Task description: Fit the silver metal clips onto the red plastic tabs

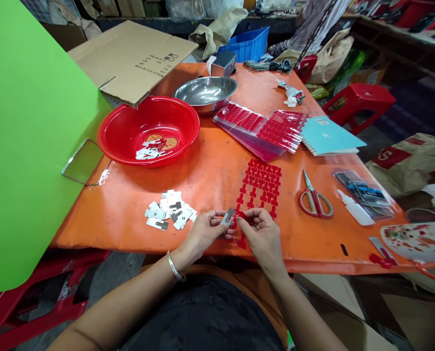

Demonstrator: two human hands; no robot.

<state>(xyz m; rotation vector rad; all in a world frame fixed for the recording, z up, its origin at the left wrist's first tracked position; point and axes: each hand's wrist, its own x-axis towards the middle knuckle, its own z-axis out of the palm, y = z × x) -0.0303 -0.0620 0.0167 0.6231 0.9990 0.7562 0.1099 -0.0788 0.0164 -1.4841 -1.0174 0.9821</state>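
Our forearms are reaching over the near edge of the orange table; our left hand is pinching a small metal plate while our right hand is clamping a red cut piece just beside it, with red T-shaped pieces ahead and loose metal plates leftward.

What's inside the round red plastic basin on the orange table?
The round red plastic basin holds a heap of flat silver metal tabs lying on a printed yellow-and-red pattern on its floor. The tabs cover part of that pattern, so its full design cannot be seen.
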